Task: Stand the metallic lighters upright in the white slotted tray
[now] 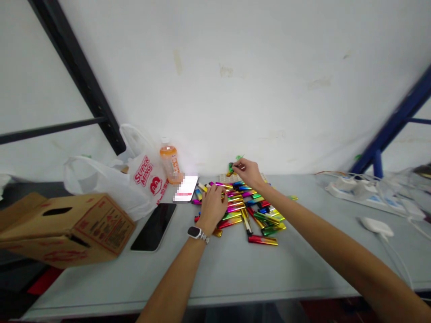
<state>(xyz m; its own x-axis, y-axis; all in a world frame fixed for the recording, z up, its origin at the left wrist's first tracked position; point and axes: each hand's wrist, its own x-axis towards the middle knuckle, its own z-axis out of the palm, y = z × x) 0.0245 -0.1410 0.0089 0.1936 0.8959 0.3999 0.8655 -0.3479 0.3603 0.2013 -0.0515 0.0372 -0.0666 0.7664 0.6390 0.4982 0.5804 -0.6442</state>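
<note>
A loose pile of shiny, many-coloured cigarette lighters lies on the grey table. My left hand, with a watch on its wrist, is over the pile's left side, its fingers curled down round a lighter whose gold end shows by the thumb. Behind the pile, close to the wall, my right hand pinches a lighter with a dark top and gold-green body. That lighter is held over a beige tray with a gridded top, which the hand and the pile partly cover.
Left of the pile are a black phone, a lit white screen, an orange drink bottle, a white plastic bag and a cardboard box. A power strip and a white charger with cables lie right.
</note>
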